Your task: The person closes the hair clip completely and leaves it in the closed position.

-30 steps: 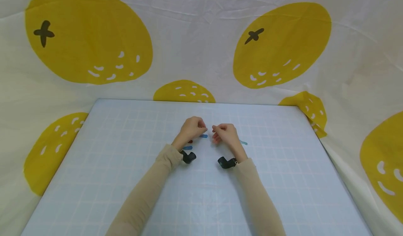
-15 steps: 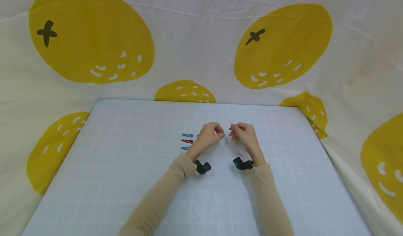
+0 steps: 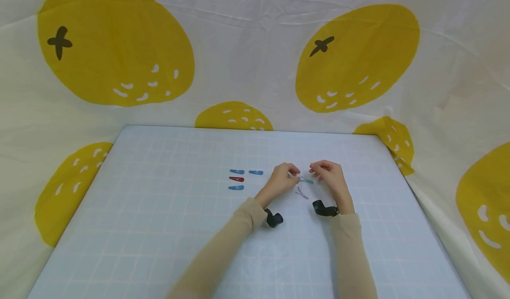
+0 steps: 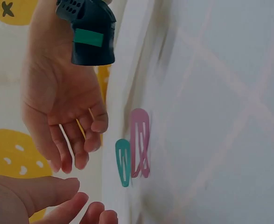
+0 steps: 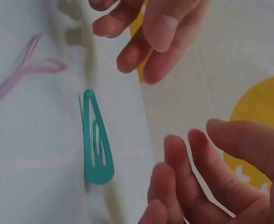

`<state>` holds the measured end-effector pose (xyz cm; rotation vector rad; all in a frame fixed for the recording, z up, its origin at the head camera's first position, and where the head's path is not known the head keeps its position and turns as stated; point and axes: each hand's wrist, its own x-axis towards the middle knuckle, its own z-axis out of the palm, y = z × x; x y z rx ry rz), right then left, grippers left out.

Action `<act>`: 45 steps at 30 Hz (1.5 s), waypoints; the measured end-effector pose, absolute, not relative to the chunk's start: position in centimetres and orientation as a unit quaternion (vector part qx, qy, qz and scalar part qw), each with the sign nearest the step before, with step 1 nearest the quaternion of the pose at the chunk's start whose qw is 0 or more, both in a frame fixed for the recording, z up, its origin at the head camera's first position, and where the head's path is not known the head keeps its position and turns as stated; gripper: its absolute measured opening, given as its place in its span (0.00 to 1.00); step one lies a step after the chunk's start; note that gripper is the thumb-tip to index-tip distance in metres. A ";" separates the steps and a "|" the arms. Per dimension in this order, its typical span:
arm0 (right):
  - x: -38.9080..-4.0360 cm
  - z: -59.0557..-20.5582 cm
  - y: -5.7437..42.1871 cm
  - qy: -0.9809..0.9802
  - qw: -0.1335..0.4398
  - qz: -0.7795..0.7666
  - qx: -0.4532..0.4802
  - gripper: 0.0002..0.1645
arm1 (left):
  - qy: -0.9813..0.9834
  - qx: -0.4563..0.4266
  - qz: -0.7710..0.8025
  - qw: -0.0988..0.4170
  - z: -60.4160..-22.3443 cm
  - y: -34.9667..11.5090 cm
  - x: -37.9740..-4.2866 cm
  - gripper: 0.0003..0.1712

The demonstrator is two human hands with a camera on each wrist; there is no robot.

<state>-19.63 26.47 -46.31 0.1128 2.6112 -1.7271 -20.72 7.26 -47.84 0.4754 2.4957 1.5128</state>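
Note:
A teal snap hair clip [image 3: 307,181] lies on the table between my hands; the right wrist view has its teal frame [image 5: 98,140] up close. Nearer to me is a pink snap hair clip [image 3: 302,193], its arms spread in a Y in the right wrist view. My left hand [image 3: 282,180] hovers at the teal clip's left end, fingers loosely bent, nothing between them. On the other side my right hand [image 3: 330,177] hangs with relaxed fingers, thumb and fingertips apart in its wrist view, and holds nothing.
To the left, blue hair clips [image 3: 237,172] and a red hair clip [image 3: 237,179] form a short column, with another blue clip [image 3: 256,172] beside the top one. A patterned cloth [image 3: 247,60] hangs behind the table's far edge [image 3: 159,126]. Each wrist carries a black camera [image 3: 274,219].
Both hands have moved right, from beside the right-hand blue clip to either side of the teal clip. The clips on the left, partly covered earlier, are now in full view.

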 end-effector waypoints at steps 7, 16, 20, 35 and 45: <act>-19.8 -47.3 28.0 0.852 0.078 -0.516 0.046 0.19 | 0.856 0.190 0.471 0.099 -49.2 8.4 -21.3 0.14; -20.2 -48.4 28.2 0.882 0.100 -0.460 0.005 0.17 | 0.888 0.196 0.408 0.083 -49.7 8.9 -22.0 0.14; -20.2 -48.5 28.0 0.898 0.089 -0.430 -0.002 0.12 | 0.894 0.212 0.389 0.073 -50.1 8.8 -22.4 0.10; -20.4 -48.6 27.7 0.907 0.081 -0.414 0.013 0.09 | 0.875 0.221 0.424 0.074 -50.7 8.4 -22.7 0.05; -20.3 -48.1 27.5 0.888 0.067 -0.454 0.025 0.08 | 0.839 0.194 0.499 0.099 -50.2 8.3 -22.5 0.04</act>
